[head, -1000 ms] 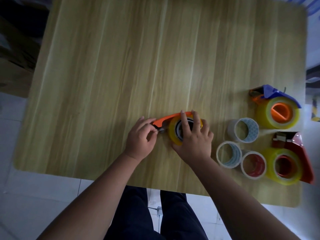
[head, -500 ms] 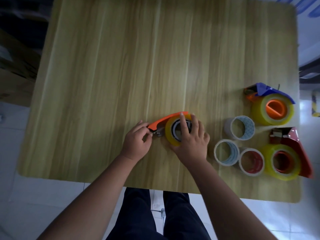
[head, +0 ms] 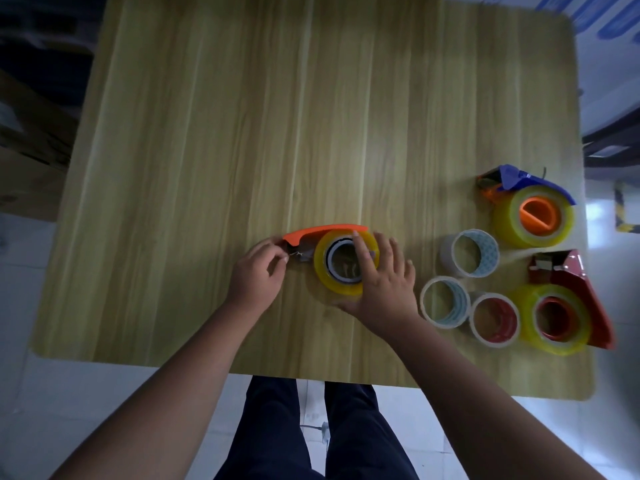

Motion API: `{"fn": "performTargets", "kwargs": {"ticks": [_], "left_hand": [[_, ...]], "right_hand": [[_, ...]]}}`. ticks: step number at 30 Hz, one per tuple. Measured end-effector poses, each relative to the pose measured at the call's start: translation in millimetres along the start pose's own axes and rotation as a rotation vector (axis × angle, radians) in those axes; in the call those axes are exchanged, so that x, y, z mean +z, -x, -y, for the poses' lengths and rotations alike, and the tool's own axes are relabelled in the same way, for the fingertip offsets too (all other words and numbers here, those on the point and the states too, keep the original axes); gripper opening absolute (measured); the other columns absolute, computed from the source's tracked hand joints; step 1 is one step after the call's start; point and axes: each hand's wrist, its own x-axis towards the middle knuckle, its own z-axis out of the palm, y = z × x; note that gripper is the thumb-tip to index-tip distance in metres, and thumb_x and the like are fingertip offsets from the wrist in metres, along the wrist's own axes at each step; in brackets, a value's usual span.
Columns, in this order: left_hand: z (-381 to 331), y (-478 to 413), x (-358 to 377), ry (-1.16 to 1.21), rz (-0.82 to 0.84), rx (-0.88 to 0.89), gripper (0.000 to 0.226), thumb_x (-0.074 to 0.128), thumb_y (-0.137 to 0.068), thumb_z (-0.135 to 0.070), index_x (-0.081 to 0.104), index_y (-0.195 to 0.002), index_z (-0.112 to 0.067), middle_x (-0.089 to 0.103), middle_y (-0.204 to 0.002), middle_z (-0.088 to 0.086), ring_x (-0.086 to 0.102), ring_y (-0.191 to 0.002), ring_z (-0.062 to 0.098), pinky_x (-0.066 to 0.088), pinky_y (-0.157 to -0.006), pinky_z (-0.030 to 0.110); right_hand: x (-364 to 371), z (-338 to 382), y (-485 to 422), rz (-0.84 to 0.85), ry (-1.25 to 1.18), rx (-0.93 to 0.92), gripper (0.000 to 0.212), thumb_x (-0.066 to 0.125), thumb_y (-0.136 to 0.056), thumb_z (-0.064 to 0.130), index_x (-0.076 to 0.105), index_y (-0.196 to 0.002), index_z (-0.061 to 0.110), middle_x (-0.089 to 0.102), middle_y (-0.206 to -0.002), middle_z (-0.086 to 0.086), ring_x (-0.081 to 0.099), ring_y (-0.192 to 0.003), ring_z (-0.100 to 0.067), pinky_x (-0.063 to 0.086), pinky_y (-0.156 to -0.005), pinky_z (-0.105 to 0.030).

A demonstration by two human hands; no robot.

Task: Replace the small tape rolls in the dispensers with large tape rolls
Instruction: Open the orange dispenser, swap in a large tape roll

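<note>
- We see the orange dispenser [head: 323, 232] at the table [head: 207, 150] middle, holding a large yellow roll [head: 323, 271].
- Right hand [head: 381, 282] grip presses that roll; left hand [head: 258, 271] seemingly pinches the tape end beside it.

A plain indoor workroom, kind uncertain: a wood-laminate table [head: 242, 133] on a white tiled floor [head: 31, 393], cardboard boxes [head: 31, 157] alongside.

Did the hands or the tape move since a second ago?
Hardly. The left hand still pinches at the orange dispenser front, and the right hand still presses the yellow roll. The loose small rolls and other dispensers stayed put.
</note>
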Motion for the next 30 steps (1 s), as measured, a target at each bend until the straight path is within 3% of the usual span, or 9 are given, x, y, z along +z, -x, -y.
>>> {"fn": "performTargets", "kwargs": {"ticks": [3, 6, 9, 12, 16, 19, 24, 30], "left_hand": [[0.9, 2.6, -2.2, -0.001, 0.024, -0.009, 0.005, 0.068, -0.082, -0.004, 0.065, -0.079, -0.007, 0.07, -0.097, 0.006, 0.064, -0.094, 0.017, 0.043, -0.08, 0.016], [2.4, 2.0, -3.7, -0.007, 0.041, 0.003, 0.006, 0.069, -0.08, -0.001, 0.066, -0.079, -0.006, 0.07, -0.097, 0.007, 0.064, -0.092, 0.017, 0.04, -0.081, 0.012], [0.6, -0.8, -2.9, 0.005, 0.059, 0.003, 0.006, 0.067, -0.082, 0.0, 0.066, -0.081, -0.006, 0.07, -0.096, 0.006, 0.062, -0.093, 0.015, 0.041, -0.086, 0.012], [-2.5, -7.4, -2.6, 0.063, 0.084, -0.041, 0.007, 0.068, -0.082, -0.002, 0.068, -0.083, -0.008, 0.07, -0.094, 0.002, 0.063, -0.087, 0.013, 0.038, -0.078, 0.003], [6.2, -10.7, -10.1, 0.108, 0.151, -0.186, 0.013, 0.076, -0.077, -0.008, 0.072, -0.089, -0.01, 0.072, -0.104, 0.0, 0.066, -0.097, 0.013, 0.047, -0.086, 0.021], [11.1, -6.9, -21.6, 0.02, 0.169, -0.24, 0.023, 0.076, -0.077, -0.007, 0.07, -0.098, -0.011, 0.067, -0.121, 0.001, 0.061, -0.113, 0.018, 0.041, -0.096, 0.024], [-24.8, -11.1, -26.8, -0.022, 0.238, -0.082, 0.065, 0.074, -0.08, -0.018, 0.044, -0.138, -0.021, 0.044, -0.14, -0.01, 0.041, -0.127, 0.008, 0.036, -0.103, 0.028], [-62.5, -29.4, -18.6, 0.031, 0.349, -0.127, 0.058, 0.069, -0.085, -0.025, 0.045, -0.137, -0.029, 0.049, -0.138, -0.01, 0.042, -0.12, 0.003, 0.038, -0.097, 0.024]], "right_hand": [[-1.0, 10.0, -7.8, -0.007, 0.007, -0.035, 0.123, 0.07, -0.072, 0.068, -0.021, -0.15, 0.039, -0.014, -0.163, -0.004, 0.001, -0.149, -0.038, 0.025, -0.112, -0.061], [-2.6, 6.1, -13.3, -0.031, -0.014, -0.057, 0.122, 0.074, -0.071, 0.061, -0.014, -0.152, 0.036, -0.006, -0.162, -0.002, 0.025, -0.14, -0.037, 0.04, -0.104, -0.054], [-3.9, 0.3, -14.8, -0.036, -0.029, -0.044, 0.126, 0.077, -0.067, 0.06, -0.011, -0.153, 0.034, 0.004, -0.159, -0.003, 0.034, -0.133, -0.037, 0.043, -0.1, -0.051], [-8.0, -0.7, -15.4, -0.022, -0.006, -0.038, 0.128, 0.077, -0.066, 0.064, -0.013, -0.153, 0.032, 0.004, -0.159, -0.005, 0.033, -0.134, -0.038, 0.042, -0.102, -0.053], [-17.8, -0.8, -16.2, 0.071, 0.047, -0.078, 0.131, 0.077, -0.067, 0.065, -0.023, -0.149, 0.039, -0.022, -0.16, -0.002, 0.011, -0.146, -0.04, 0.034, -0.109, -0.057], [-22.0, -0.4, -17.6, 0.119, 0.041, -0.103, 0.129, 0.078, -0.071, 0.06, -0.025, -0.147, 0.044, -0.035, -0.156, 0.003, 0.011, -0.146, -0.042, 0.039, -0.106, -0.057], [-27.7, 0.1, -21.7, 0.138, 0.001, -0.097, 0.124, 0.078, -0.073, 0.049, -0.019, -0.149, 0.044, -0.013, -0.159, 0.001, 0.031, -0.131, -0.042, 0.051, -0.092, -0.048], [-35.6, -14.5, -16.9, 0.133, -0.077, -0.059, 0.123, 0.08, -0.071, 0.044, -0.014, -0.15, 0.045, -0.009, -0.16, 0.0, 0.027, -0.133, -0.045, 0.049, -0.095, -0.051]]}}
